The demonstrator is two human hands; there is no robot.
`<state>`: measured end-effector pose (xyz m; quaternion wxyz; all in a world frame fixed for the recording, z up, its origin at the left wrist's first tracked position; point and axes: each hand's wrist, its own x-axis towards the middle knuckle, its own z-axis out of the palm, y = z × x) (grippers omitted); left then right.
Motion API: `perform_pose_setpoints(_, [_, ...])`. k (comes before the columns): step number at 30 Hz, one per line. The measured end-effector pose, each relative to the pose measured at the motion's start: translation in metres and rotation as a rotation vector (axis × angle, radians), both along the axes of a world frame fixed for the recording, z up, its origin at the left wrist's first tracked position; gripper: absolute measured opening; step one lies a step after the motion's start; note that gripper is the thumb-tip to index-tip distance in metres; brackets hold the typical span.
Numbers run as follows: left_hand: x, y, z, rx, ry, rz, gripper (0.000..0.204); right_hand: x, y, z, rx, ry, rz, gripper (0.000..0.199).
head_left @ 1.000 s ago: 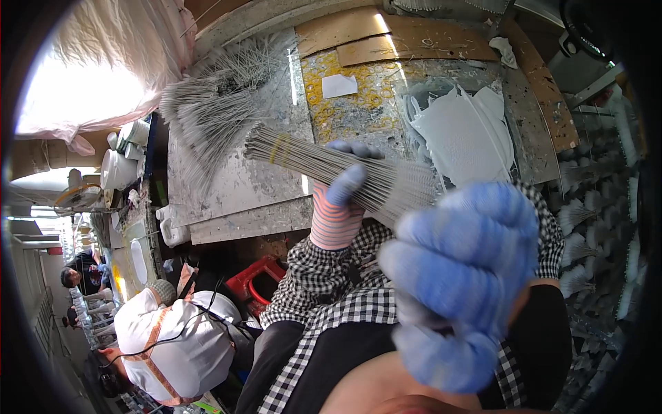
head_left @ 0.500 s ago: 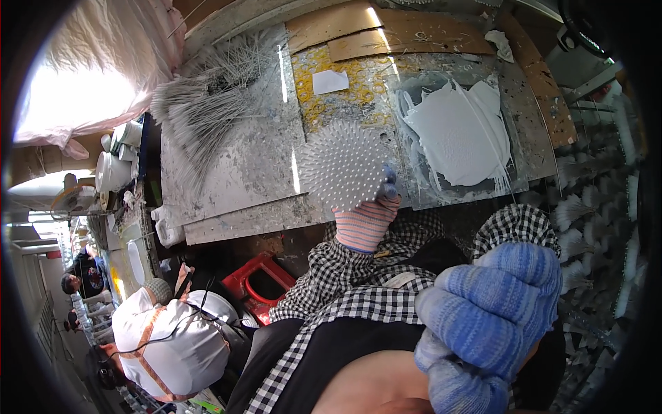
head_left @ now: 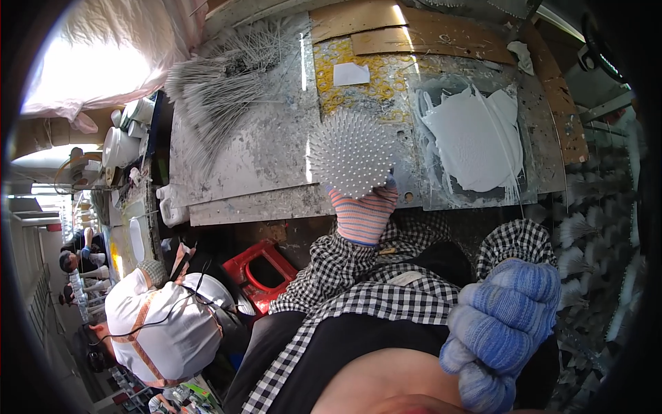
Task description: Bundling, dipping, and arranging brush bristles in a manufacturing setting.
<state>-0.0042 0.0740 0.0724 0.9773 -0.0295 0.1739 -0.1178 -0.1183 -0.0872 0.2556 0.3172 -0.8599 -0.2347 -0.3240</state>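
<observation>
Since the earliest frame the white-tipped wire bundle [head_left: 352, 152] had swung from side-on to tips facing the camera, and the right hand [head_left: 507, 331] had dropped away from it. Bundle was up in front of the person, seen against the near part of the work table [head_left: 262, 172]. Left hand [head_left: 364, 215], striped glove, was wrapped around it; fingers and the wire shafts mostly hidden behind the tips. Right hand, blue knit glove, was curled into a fist low at right; couldn't tell if anything was inside. Pale patch [head_left: 405, 278] on the checked garment [head_left: 386, 303]: too small to tell if a label. White paste [head_left: 476, 141] was spread right of the bundle; loose wire pile [head_left: 221, 96] lay to the left, strands tangled. Beyond the bundle: white paper piece [head_left: 351, 74], then cardboard strips [head_left: 441, 43]. Red plastic stool [head_left: 243, 276] was partly covered by the sleeve. Co-worker in white [head_left: 169, 338], lower left, hands not clear. Fan-shaped bundles [head_left: 576, 221] at right were dim, cut by the lens rim.
</observation>
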Motion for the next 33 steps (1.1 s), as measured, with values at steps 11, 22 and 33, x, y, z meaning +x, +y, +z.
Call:
perform_pose_setpoints(11, [0.004, 0.056, -0.033, 0.354, -0.134, 0.181, 0.038, 0.024, -0.004, -0.074, 0.201, -0.002, 0.184, 0.025])
perform_pose_setpoints(22, [-0.055, 0.112, -0.012, 0.312, 0.021, 0.468, 0.045, 0.036, -0.009, -0.144, 0.636, 0.722, 0.705, 0.027])
perform_pose_setpoints(33, [-0.120, 0.151, -0.060, 0.336, 0.357, 0.613, 0.051, 0.077, 0.037, -0.129, 0.123, 0.330, 0.838, 0.019])
